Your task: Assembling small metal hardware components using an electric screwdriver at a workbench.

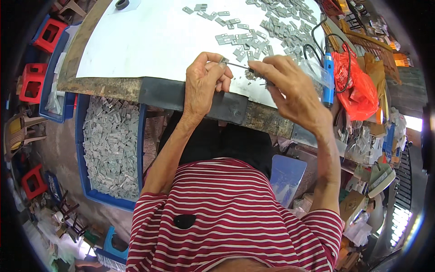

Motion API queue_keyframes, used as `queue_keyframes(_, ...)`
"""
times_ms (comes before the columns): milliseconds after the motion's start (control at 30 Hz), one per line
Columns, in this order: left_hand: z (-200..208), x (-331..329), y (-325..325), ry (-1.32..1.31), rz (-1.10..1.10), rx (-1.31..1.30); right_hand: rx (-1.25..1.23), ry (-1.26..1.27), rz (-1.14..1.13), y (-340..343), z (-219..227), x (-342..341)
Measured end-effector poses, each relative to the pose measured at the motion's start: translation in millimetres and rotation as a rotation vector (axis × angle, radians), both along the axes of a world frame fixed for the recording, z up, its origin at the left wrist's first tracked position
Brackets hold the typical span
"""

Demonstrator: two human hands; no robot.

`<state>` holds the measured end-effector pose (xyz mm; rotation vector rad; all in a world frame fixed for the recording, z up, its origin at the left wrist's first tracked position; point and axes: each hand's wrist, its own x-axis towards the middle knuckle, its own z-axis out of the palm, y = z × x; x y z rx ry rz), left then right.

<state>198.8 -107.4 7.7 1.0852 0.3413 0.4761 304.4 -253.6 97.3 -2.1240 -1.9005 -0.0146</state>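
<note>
The left hand (204, 79) pinches a small grey plate (224, 60) between thumb and forefinger, just over the bench's near edge. From it a thin dark rod (238, 65) runs toward three o'clock into the right hand (297, 88), its fingertips bunched on the end; they hide that end's shape from me. Tiny bits (250, 75) lie beside those fingertips, too small to identify. Loose grey plates (294, 34) spread at two o'clock, cut off at the top.

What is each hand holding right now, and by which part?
The left hand pinches a small grey piece, exactly where is hidden; the right hand holds a thin rod by its dark end.
</note>
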Motion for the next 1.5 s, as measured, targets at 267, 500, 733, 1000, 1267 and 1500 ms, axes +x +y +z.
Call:
queue_keyframes(267, 3.5, 1.8, -2.4, -0.014, -0.057, -0.197, 0.113, 0.351, -0.209, -18.5, -31.5, -10.7)
queue_keyframes(500, 6.5, 4.3, -5.6, -0.002, -0.045, -0.248, 0.197, 0.554, -0.327, -23.1, -41.3, -13.1)
queue_keyframes(733, 8.2, 14.0, -10.4, -0.018, -0.012, -0.232, 0.201, 0.588, -0.347, -40.8, -47.2, -22.6)
queue_keyframes(1000, 6.1, 23.6, -23.2, -0.005, -0.105, -0.271, 0.179, 0.597, -0.42, -57.8, -50.0, -27.7)
queue_keyframes(1267, 5.1, 28.9, -28.1, 0.036, -0.141, -0.208, 0.215, 0.546, -0.407, -67.0, -53.7, -29.6)
queue_keyframes(1500, 2.4, 34.0, -30.7, 0.06, -0.138, -0.098, 0.241, 0.451, -0.445, -77.0, -58.6, -29.1)
